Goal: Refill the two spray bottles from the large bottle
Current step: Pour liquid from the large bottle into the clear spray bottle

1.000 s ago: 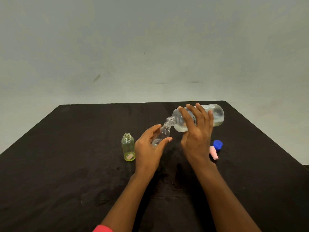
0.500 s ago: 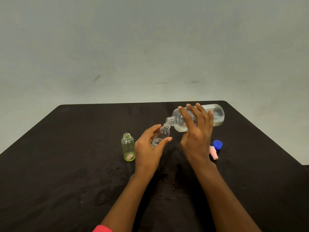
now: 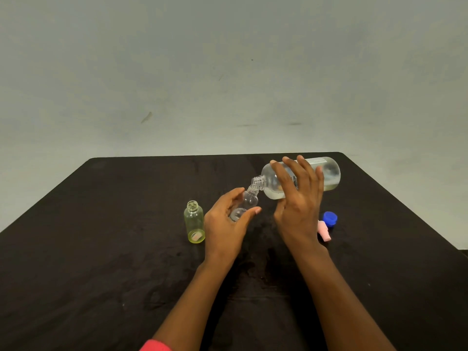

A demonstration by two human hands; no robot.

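While both forearms reach forward over the dark worktop (image 3: 101, 262), nothing has visibly shifted in the last second: hands and bottles sit where they were, which suggests a steady pour into the first spray bottle is under way, though no stream is clear enough to confirm. The left hand (image 3: 225, 229) curls thumb and fingers round the small clear bottle (image 3: 247, 200), holding it tilted with its open neck up toward the right. Just left of that hand a yellow bottle (image 3: 194, 224) stands upright and uncapped, apparently waiting its turn. The right hand (image 3: 297, 209) lays spread fingers over the large bottle (image 3: 328, 173), thumb beneath, holding it nearly on its side with its mouth touching the small bottle's neck. To the right of that wrist lie a pink cap (image 3: 324, 232) and, just beyond, a blue cap (image 3: 330, 218).
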